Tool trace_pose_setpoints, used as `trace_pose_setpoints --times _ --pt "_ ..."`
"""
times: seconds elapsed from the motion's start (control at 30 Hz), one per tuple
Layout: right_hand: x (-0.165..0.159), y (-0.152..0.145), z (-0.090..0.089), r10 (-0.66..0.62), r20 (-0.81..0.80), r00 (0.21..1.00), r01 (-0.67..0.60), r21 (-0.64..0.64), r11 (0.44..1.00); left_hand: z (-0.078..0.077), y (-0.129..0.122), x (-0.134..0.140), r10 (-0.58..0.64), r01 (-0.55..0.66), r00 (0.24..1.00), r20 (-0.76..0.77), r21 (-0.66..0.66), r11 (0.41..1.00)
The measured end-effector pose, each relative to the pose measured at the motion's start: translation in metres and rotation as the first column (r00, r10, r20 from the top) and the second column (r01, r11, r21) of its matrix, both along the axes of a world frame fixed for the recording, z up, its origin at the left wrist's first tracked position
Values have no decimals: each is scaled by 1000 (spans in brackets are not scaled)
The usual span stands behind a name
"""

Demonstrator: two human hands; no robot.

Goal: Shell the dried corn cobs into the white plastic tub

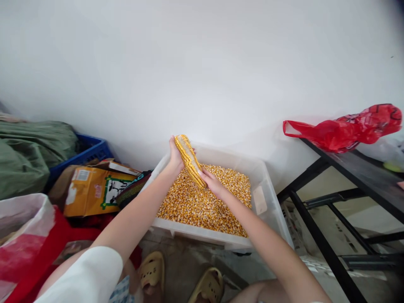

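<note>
An ear of corn (188, 161) is held slantwise over a clear plastic bin, its yellow kernels partly stripped so a pale strip of cob shows along its upper side. My left hand (176, 153) grips the upper end, with the fingers wrapped behind it. Lower down, my right hand (212, 183) closes on the other end, its thumb against the cob. Beneath both hands, loose corn kernels (202, 210) fill much of the bin (268, 189).
Left of the bin lie a yellow cardboard box (91, 191), a blue crate (94, 147) with green cloth (34, 151), and a red-and-white bag (28, 235). At right stands a black metal-framed table (353, 172) with a red plastic bag (353, 128). A white wall (202, 67) rises behind.
</note>
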State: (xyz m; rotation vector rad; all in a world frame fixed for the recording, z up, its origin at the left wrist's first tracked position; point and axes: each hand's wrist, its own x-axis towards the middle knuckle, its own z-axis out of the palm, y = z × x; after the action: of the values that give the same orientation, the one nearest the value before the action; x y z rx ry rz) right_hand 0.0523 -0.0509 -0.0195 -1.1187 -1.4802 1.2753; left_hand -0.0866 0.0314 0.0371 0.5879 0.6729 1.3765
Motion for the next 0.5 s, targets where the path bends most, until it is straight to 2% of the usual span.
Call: trace_pose_setpoints --times 0.13,0.27,0.37,0.43,0.5 --pt "1 2 -4 -62 13 998 62 21 998 1 -1 -1 7 -6 1000 28 -33 999" --pt "4 3 -4 -119 -6 993 119 -55 991 2 -4 1 -51 52 998 20 -56 997" --pt "4 1 3 -91 -35 995 86 -122 989 2 -5 4 -68 69 998 15 -46 997" --pt "3 -1 9 -87 -28 996 85 -72 994 1 -6 6 -77 77 997 2 -27 997" --pt "1 -2 12 -103 -4 995 103 46 994 0 -8 11 -88 88 996 -13 -10 996"
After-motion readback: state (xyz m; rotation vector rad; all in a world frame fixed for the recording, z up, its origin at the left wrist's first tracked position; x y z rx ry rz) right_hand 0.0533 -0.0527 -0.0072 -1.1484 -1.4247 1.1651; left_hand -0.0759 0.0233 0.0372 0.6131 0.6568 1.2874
